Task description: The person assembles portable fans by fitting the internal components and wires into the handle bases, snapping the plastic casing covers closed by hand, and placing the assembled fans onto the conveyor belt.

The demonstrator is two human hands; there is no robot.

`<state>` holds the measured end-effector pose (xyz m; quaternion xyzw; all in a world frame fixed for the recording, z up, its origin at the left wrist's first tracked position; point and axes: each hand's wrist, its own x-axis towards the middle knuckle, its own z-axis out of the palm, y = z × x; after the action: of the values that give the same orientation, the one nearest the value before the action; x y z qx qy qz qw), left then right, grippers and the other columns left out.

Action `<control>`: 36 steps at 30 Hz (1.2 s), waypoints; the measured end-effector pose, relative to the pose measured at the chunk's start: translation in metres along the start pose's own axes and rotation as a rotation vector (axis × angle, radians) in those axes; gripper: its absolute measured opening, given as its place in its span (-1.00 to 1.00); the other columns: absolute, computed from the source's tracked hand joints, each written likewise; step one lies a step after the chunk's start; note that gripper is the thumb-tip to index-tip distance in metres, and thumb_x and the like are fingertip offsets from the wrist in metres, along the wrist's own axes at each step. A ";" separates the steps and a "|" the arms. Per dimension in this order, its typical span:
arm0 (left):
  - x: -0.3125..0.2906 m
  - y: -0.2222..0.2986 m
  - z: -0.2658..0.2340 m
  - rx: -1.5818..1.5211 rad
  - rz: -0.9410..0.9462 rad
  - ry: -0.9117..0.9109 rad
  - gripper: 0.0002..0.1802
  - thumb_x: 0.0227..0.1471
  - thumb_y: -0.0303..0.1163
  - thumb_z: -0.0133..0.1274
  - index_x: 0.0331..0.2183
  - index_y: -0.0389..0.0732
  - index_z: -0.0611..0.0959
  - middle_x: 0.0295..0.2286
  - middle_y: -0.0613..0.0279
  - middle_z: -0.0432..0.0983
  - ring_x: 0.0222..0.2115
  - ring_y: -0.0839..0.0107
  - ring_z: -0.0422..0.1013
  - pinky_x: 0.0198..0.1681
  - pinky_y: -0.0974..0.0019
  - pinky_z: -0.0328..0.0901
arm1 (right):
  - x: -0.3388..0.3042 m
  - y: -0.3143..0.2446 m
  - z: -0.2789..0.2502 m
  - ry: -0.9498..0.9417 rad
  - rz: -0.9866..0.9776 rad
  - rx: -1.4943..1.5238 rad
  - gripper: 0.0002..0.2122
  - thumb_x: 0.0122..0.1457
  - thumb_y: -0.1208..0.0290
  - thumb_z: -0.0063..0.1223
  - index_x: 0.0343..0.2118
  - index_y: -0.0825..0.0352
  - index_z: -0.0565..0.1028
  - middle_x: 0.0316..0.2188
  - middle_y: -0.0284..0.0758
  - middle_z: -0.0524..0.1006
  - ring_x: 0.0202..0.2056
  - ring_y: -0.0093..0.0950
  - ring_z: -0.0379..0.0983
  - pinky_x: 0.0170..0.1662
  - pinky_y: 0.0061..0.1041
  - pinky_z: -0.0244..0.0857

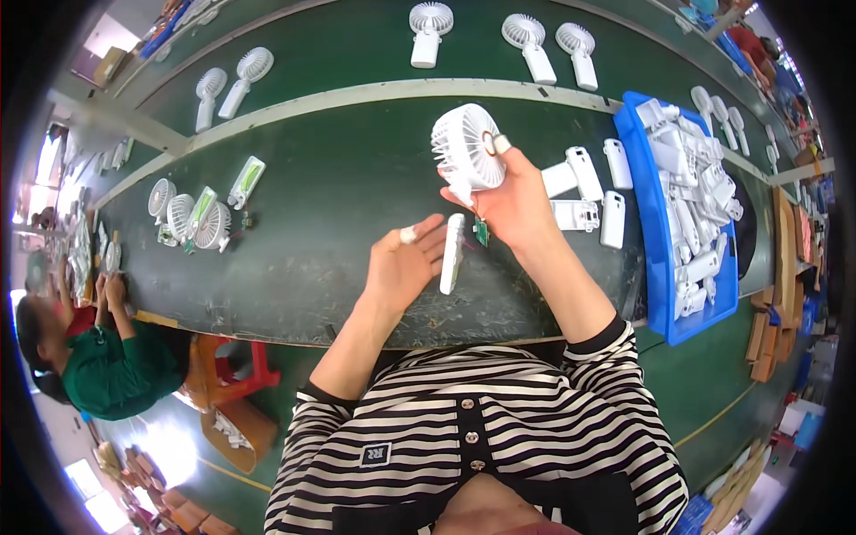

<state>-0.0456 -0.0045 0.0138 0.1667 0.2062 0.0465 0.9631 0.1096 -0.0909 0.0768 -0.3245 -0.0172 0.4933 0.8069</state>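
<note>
Handle piece right of nearer left hand, fingers spread (contact unclear), long axis up-down; right hand grips fan.

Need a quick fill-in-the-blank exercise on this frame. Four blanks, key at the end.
1. The hand holding the white fan head is the person's ____ one.
2. The small circuit board just below the fan head is coloured ____.
3. The bin heaped with white casings is coloured ____.
4. The person's shirt is patterned with dark and pale ____.

Missing words: right; green; blue; stripes
</note>
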 end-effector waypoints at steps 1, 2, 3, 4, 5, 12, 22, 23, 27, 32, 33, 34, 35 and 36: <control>0.001 -0.007 0.006 0.031 -0.033 0.013 -0.32 -0.19 -0.16 0.00 -0.07 -0.42 0.32 -0.12 -0.08 0.32 -0.12 0.08 0.30 -0.06 0.05 0.22 | -0.003 0.000 -0.004 0.006 0.007 0.019 -0.61 0.18 0.24 -0.32 0.00 0.40 0.22 -0.10 -0.12 0.37 -0.14 -0.16 0.37 -0.11 -0.11 0.28; 0.001 -0.015 0.013 0.062 -0.064 0.027 -0.31 -0.16 -0.11 0.00 -0.07 -0.42 0.33 -0.12 -0.05 0.33 -0.13 0.08 0.31 -0.07 0.06 0.23 | -0.005 0.000 -0.009 -0.035 0.009 0.071 -0.62 0.14 0.30 -0.23 -0.02 0.39 0.24 -0.10 -0.11 0.36 -0.11 -0.19 0.35 -0.09 -0.12 0.27; 0.002 -0.021 0.016 0.153 -0.076 -0.044 -0.32 -0.11 -0.05 0.00 -0.07 -0.38 0.34 -0.15 -0.03 0.36 -0.17 0.09 0.34 -0.11 0.06 0.27 | -0.006 0.001 -0.010 -0.028 0.011 0.077 -0.62 0.14 0.30 -0.23 -0.02 0.39 0.24 -0.10 -0.11 0.36 -0.11 -0.19 0.35 -0.09 -0.12 0.27; 0.001 -0.027 0.017 0.185 -0.102 -0.061 -0.35 -0.09 -0.04 -0.02 -0.08 -0.36 0.34 -0.17 -0.03 0.36 -0.19 0.10 0.36 -0.13 0.07 0.29 | -0.006 0.002 -0.010 -0.033 -0.016 0.080 -0.63 0.13 0.32 -0.21 -0.02 0.39 0.24 -0.08 -0.12 0.36 -0.09 -0.20 0.33 -0.08 -0.12 0.26; 0.001 -0.031 0.018 0.219 -0.126 -0.081 -0.37 -0.06 -0.03 -0.04 -0.08 -0.33 0.35 -0.18 -0.04 0.37 -0.21 0.11 0.37 -0.15 0.08 0.31 | -0.005 0.001 -0.010 -0.040 -0.044 0.082 -0.63 0.12 0.34 -0.19 -0.02 0.39 0.24 -0.07 -0.13 0.35 -0.07 -0.22 0.32 -0.07 -0.12 0.25; -0.004 -0.027 0.019 0.211 -0.214 0.023 -0.38 0.10 0.10 -0.36 -0.13 -0.29 0.36 -0.31 -0.06 0.44 -0.42 0.22 0.45 -0.39 0.19 0.40 | -0.011 0.007 -0.020 0.005 0.014 0.004 -0.59 0.17 0.24 -0.22 0.02 0.37 0.20 -0.04 -0.13 0.33 -0.04 -0.20 0.30 -0.04 -0.17 0.24; 0.006 -0.010 0.009 0.451 0.137 0.275 -0.70 -0.06 -0.50 -0.05 -0.19 -0.27 0.44 -0.41 0.15 0.47 -0.46 0.41 0.43 -0.45 0.34 0.39 | -0.044 0.025 -0.041 0.027 0.107 -0.009 -0.59 0.19 0.22 -0.22 0.03 0.34 0.19 -0.04 -0.15 0.33 -0.10 -0.22 0.36 -0.22 -0.34 0.39; 0.005 -0.010 0.014 0.449 0.130 0.274 -0.70 -0.06 -0.50 -0.05 -0.19 -0.27 0.44 -0.41 0.15 0.47 -0.46 0.41 0.43 -0.45 0.34 0.39 | -0.044 0.024 -0.041 0.031 0.055 -0.066 -0.61 0.18 0.24 -0.21 0.02 0.34 0.19 -0.04 -0.18 0.33 -0.09 -0.26 0.36 -0.16 -0.31 0.37; -0.002 -0.011 0.030 0.541 0.126 0.252 -0.64 -0.10 -0.57 -0.04 -0.16 -0.26 0.43 -0.44 0.15 0.48 -0.46 0.39 0.45 -0.45 0.37 0.39 | -0.033 0.025 -0.038 0.113 -0.113 -0.217 -0.63 0.10 0.37 -0.08 -0.03 0.35 0.23 -0.13 -0.24 0.39 -0.16 -0.39 0.40 -0.15 -0.36 0.36; -0.005 -0.012 0.033 0.595 0.066 0.183 -0.68 -0.11 -0.58 -0.02 -0.20 -0.27 0.44 -0.44 0.15 0.49 -0.52 0.36 0.46 -0.46 0.36 0.40 | -0.026 0.029 -0.032 0.111 -0.201 -0.357 -0.63 0.07 0.46 -0.04 -0.03 0.38 0.24 -0.16 -0.27 0.39 -0.16 -0.46 0.38 -0.12 -0.41 0.31; -0.006 -0.012 0.031 0.594 0.067 0.185 -0.68 -0.11 -0.58 -0.02 -0.20 -0.27 0.44 -0.44 0.15 0.49 -0.52 0.36 0.46 -0.46 0.36 0.40 | -0.024 0.030 -0.032 0.095 -0.209 -0.389 -0.63 0.07 0.46 -0.04 -0.03 0.38 0.24 -0.16 -0.27 0.39 -0.16 -0.46 0.38 -0.12 -0.41 0.31; -0.007 -0.012 0.029 0.601 0.072 0.157 -0.68 -0.10 -0.57 -0.02 -0.20 -0.29 0.44 -0.43 0.14 0.49 -0.49 0.38 0.46 -0.45 0.37 0.40 | -0.023 0.028 -0.032 0.061 -0.186 -0.385 -0.63 0.07 0.46 -0.03 -0.03 0.38 0.25 -0.16 -0.28 0.39 -0.15 -0.47 0.37 -0.11 -0.43 0.30; -0.007 -0.010 0.029 0.607 0.075 0.127 -0.68 -0.09 -0.56 -0.01 -0.20 -0.30 0.44 -0.42 0.14 0.49 -0.46 0.39 0.46 -0.44 0.37 0.41 | -0.023 0.027 -0.032 0.063 -0.185 -0.385 -0.63 0.07 0.46 -0.03 -0.03 0.38 0.25 -0.16 -0.28 0.39 -0.15 -0.47 0.37 -0.11 -0.43 0.30; -0.007 -0.008 0.030 0.606 0.073 0.126 -0.68 -0.09 -0.56 -0.01 -0.20 -0.30 0.44 -0.42 0.14 0.49 -0.46 0.39 0.46 -0.44 0.37 0.41 | -0.023 0.027 -0.032 0.041 -0.185 -0.386 -0.63 0.08 0.46 -0.03 -0.04 0.37 0.25 -0.16 -0.28 0.40 -0.15 -0.48 0.37 -0.11 -0.44 0.29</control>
<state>-0.0397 -0.0220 0.0392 0.4504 0.2640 0.0276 0.8525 0.0878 -0.1169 0.0437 -0.4800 -0.1246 0.3978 0.7719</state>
